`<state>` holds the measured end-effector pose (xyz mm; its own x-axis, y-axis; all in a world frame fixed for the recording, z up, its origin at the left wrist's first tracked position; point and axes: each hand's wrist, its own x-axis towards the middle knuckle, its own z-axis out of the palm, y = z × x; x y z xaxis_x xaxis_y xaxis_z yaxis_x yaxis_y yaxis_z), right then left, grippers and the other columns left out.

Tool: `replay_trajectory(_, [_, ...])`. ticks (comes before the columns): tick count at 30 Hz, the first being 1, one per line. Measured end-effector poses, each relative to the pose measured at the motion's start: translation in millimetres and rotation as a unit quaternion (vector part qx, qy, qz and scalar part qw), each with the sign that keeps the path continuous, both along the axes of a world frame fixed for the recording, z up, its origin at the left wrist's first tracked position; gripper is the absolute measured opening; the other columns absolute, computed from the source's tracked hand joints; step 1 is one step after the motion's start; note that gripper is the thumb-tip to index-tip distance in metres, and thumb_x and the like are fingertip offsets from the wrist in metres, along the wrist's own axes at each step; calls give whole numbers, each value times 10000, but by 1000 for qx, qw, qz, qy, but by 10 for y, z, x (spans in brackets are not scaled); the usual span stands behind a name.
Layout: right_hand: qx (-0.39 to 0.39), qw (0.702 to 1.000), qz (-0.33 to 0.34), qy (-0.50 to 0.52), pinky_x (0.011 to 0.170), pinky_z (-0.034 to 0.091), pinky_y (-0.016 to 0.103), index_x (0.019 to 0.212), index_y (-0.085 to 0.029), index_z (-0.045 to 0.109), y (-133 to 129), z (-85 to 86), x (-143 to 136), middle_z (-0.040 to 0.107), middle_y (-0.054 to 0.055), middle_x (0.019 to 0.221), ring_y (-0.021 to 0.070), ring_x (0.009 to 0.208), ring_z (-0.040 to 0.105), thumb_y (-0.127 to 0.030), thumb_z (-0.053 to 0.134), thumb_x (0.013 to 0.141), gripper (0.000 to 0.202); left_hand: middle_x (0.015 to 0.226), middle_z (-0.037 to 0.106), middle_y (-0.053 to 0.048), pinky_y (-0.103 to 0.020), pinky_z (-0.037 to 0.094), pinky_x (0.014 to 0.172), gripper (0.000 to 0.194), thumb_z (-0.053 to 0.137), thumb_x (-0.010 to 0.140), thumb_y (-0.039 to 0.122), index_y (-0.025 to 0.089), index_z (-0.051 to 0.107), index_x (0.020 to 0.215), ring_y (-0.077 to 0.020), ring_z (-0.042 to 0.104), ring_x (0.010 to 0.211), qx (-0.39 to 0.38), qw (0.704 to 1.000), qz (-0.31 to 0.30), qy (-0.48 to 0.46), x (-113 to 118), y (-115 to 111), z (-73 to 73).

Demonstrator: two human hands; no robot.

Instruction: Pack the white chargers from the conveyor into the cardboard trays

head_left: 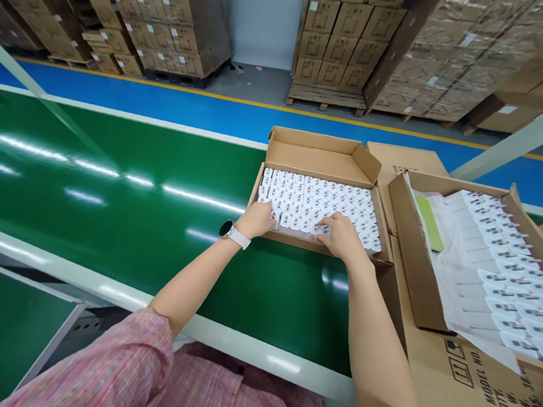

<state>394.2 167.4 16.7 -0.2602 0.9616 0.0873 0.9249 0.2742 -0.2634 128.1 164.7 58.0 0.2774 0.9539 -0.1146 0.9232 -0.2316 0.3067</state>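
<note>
— What are the hands on?

— Both are in the open box [324, 151] on the green belt [114, 192]. It is packed with rows of small white chargers [327, 198]. The left hand [258, 219] rests on the near row at the box's left corner, fingers curled down over the chargers. Whether it actually grips one, I cannot tell from here. There is a watch [227, 229] on that wrist.

— And the right?

— The right hand [339, 233] lies just beside it, a little further along the same near row, palm down, fingers spread loosely and touching the charger tops. Nothing is pinched in it that I can see; it looks flat and unclenched.

— Anything else close by?

— Right of the right hand, touching the first box, a bigger carton [473, 379] with a tilted tray [411, 263] in it. That tray holds more white chargers in rows on white paper, with a green slip [429, 222] at its far end. Beyond the hands, past the belt, a blue floor strip [167, 100] and pallets [325, 95] stacked with brown cartons. Near the person, pink sleeves [120, 373].
</note>
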Motion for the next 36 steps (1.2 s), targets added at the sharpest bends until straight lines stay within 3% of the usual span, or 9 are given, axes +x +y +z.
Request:
replay_trajectory(4, [31, 999, -23, 20, 861, 515, 464, 1162, -195, 699, -136, 52, -64, 596, 125, 1045, 334, 1010, 597, -302, 681, 860, 321, 1048, 775, -100, -321, 567, 830, 300, 615, 984, 260, 165, 621, 1268, -267, 739, 1017, 0, 999, -21, -33, 33, -100, -56])
replay_trajectory(7, [119, 979, -92, 136, 818, 534, 442, 1251, -184, 641, -465, 82, -143, 608, 120, 1029, 300, 947, 614, -409, 557, 967, 372, 1109, 769, -120, -351, 575, 857, 383, 565, 1011, 246, 156, 562, 1383, -280, 737, 1045, 10, 998, -27, -49, 29, -189, -54])
replay_trajectory(10, [172, 945, -147, 236, 758, 548, 404, 1188, -207, 649, -808, 79, -202, 635, 90, 965, 240, 793, 613, -447, 515, 1002, 332, 1243, 731, -133, -385, 563, 977, 375, 526, 1035, 277, 173, 563, 1394, -274, 691, 1180, 95, 987, -22, -125, -65, -282, -34])
replay_trajectory(13, [200, 924, -168, 279, 711, 552, 389, 1102, -208, 669, -971, 39, -186, 658, 83, 927, 222, 732, 615, -446, 549, 990, 289, 1255, 720, -109, -368, 573, 983, 301, 511, 1048, 322, 202, 619, 1302, -236, 686, 1163, 201, 951, 12, -235, -261, -390, -49])
replay_trajectory(16, [228, 910, -178, 297, 684, 557, 384, 1047, -202, 680, -968, -23, -133, 669, 93, 920, 230, 744, 636, -438, 580, 972, 267, 1131, 736, -89, -320, 609, 789, 243, 509, 1046, 338, 209, 658, 1188, -206, 715, 977, 254, 919, 83, -290, -467, -494, -146])
replay_trajectory(18, [226, 912, -176, 294, 671, 561, 381, 1043, -203, 684, -947, -68, -120, 672, 103, 943, 232, 755, 647, -436, 570, 977, 267, 1091, 730, -83, -294, 598, 698, 219, 518, 1040, 332, 208, 672, 1133, -195, 713, 918, 258, 913, 99, -301, -542, -542, -248])
replay_trajectory(25, [149, 947, -145, 244, 666, 569, 384, 1144, -191, 696, -972, -243, -197, 684, 142, 1104, 215, 742, 658, -531, 496, 1007, 418, 1108, 723, -88, -437, 610, 887, 139, 579, 1005, 227, 229, 718, 993, -262, 649, 1101, 294, 919, 3, -262, -443, -572, -515])
replay_trajectory(36, [155, 950, -134, 234, 721, 551, 400, 1047, -189, 700, -906, -318, -175, 720, 121, 1004, 225, 732, 666, -567, 509, 1001, 426, 1098, 726, -78, -425, 610, 859, 143, 590, 991, 169, 223, 711, 938, -260, 629, 1093, 296, 917, 0, -266, -420, -583, -513])
